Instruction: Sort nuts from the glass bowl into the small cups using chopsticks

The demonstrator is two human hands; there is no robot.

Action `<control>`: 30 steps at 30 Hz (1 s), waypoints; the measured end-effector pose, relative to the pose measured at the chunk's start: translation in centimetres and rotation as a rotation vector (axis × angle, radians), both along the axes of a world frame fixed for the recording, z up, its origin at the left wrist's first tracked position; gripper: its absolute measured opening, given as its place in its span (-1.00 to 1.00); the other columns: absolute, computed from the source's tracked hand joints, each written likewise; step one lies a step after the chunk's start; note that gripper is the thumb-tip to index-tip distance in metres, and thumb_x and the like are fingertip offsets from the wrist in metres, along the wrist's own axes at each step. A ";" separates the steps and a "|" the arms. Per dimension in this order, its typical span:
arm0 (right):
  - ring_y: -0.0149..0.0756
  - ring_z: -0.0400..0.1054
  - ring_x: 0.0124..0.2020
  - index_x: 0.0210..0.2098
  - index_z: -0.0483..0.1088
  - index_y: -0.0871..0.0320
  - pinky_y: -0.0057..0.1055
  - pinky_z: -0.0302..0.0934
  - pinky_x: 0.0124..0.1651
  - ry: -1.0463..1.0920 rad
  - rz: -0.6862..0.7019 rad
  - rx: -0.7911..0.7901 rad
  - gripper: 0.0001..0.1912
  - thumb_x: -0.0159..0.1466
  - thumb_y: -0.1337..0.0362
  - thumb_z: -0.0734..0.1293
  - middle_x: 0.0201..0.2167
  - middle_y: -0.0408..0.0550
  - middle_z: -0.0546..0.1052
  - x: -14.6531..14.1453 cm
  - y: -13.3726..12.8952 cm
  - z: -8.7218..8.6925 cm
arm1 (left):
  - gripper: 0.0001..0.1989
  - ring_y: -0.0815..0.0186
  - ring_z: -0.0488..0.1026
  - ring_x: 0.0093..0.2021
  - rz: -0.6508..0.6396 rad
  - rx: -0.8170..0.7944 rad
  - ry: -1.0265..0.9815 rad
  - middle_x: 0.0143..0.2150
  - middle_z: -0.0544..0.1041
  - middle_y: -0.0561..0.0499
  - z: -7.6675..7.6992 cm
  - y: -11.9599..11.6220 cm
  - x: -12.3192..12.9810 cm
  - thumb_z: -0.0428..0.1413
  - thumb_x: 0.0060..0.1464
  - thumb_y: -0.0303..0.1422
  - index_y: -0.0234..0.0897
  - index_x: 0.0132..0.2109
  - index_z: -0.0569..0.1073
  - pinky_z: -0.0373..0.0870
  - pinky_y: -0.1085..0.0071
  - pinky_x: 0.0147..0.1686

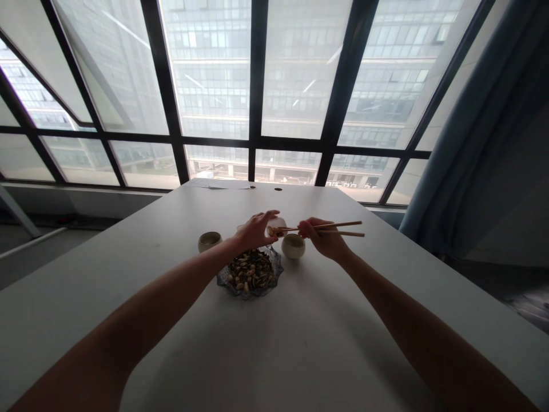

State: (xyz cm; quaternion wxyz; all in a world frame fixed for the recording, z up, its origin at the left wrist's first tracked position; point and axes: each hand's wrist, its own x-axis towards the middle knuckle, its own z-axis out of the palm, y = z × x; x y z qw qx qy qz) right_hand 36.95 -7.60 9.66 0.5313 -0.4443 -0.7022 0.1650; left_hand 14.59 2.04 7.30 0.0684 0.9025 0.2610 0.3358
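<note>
My left hand is closed around a small pale cup, which is tilted with its mouth toward me. Some brownish-yellow bits, perhaps nuts, show inside it. A pair of wooden chopsticks is gripped in my right hand, and their tips reach into the mouth of the cup. Below my left hand stands a clear scalloped glass bowl holding dark seeds and peanuts. A cream round cup sits just under the chopsticks, to the right of the bowl.
Another cream cup stands left of the glass bowl. The white table stretches to a wall of windows, with two round holes near its far edge. On the right hangs a blue curtain.
</note>
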 end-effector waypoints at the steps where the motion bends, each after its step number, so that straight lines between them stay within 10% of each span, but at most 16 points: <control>1: -0.30 0.44 -0.51 -0.47 0.50 0.17 -0.38 0.32 -0.43 -0.053 0.002 0.003 -0.44 0.26 -0.23 0.32 -0.54 -0.01 0.58 -0.1 -0.1 0.0 | -0.24 -0.04 0.45 0.18 0.007 -0.012 0.011 0.17 0.51 -0.25 0.1 -0.1 0.1 0.27 -0.02 -0.25 -0.25 0.30 0.20 0.37 0.03 0.14; 13: -0.40 0.25 -0.75 -0.61 0.44 0.16 -0.46 0.17 -0.67 0.154 0.088 -0.126 -0.33 0.15 -0.35 0.32 -0.77 -0.07 0.43 -2.3 -2.5 2.2 | -0.27 -0.08 0.41 0.24 0.228 -0.215 0.321 0.17 0.52 -0.29 0.9 1.3 0.3 0.23 0.04 -0.08 -0.31 0.27 0.24 0.04 -0.09 0.31; 21: -0.44 0.31 -0.73 -0.58 0.45 0.19 -0.55 0.19 -0.67 -0.022 0.343 -0.440 -0.32 0.18 -0.34 0.29 -0.75 -0.10 0.45 -4.7 -3.4 1.1 | -0.47 -0.03 0.42 0.19 0.266 -0.034 0.016 0.14 0.53 -0.19 1.2 -0.7 -8.4 0.06 0.17 0.03 -0.25 0.11 0.44 0.11 -0.05 0.30; 30: -0.31 0.46 -0.54 -0.49 0.49 0.16 -0.42 0.39 -0.45 -0.025 0.186 -0.190 -0.44 0.28 -0.21 0.29 -0.57 -0.03 0.56 -5.8 -2.6 -1.7 | -0.41 0.01 0.42 0.18 0.507 -0.198 -0.317 0.16 0.49 -0.23 -3.4 -1.8 -15.5 -0.02 0.16 0.10 -0.27 0.11 0.39 0.30 0.02 0.21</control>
